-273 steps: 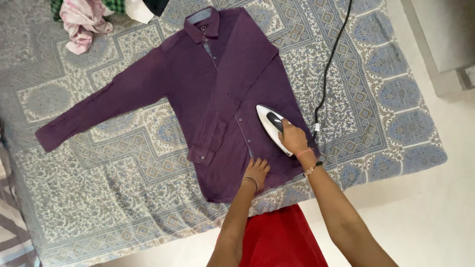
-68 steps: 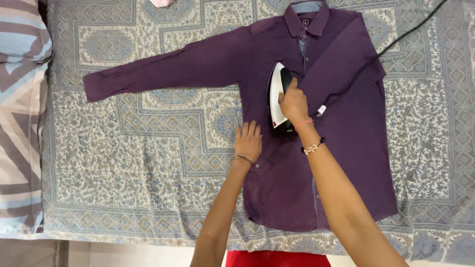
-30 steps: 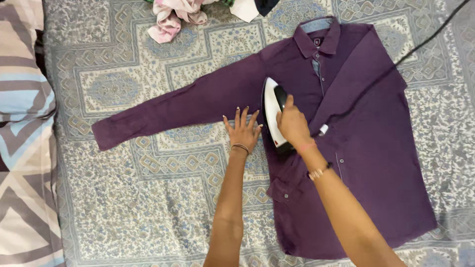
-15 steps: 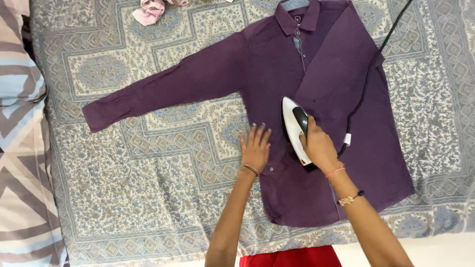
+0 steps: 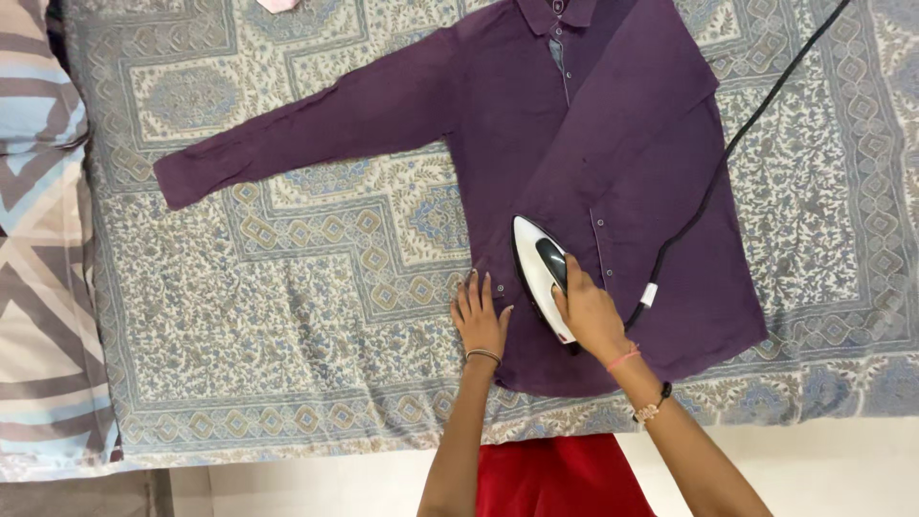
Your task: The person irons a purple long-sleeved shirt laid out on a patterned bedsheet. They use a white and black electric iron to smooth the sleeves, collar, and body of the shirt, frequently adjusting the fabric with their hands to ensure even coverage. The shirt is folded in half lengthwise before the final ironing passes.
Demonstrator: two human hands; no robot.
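A dark purple long-sleeved shirt [image 5: 613, 144] lies flat on a patterned blue-grey bedsheet [image 5: 287, 287], one sleeve stretched out to the left, the other folded across the chest. My right hand [image 5: 586, 311] grips the black handle of a white clothes iron [image 5: 538, 273] that rests on the shirt's lower front, tip pointing away from me. My left hand [image 5: 480, 314] lies flat, fingers spread, on the shirt's lower left edge beside the iron. The iron's black cord [image 5: 728, 153] trails across the shirt toward the upper right.
A pillow or cover with grey, blue and peach stripes [image 5: 38, 287] lies along the left side. A scrap of pink cloth [image 5: 278, 5] shows at the top edge. Red clothing [image 5: 555, 474] on my body is at the bottom, with pale floor [image 5: 842, 469] at the lower right.
The iron has slid down the shirt front toward the hem in my right hand. My left hand has shifted lower along the shirt's left edge. The view has moved up slightly.
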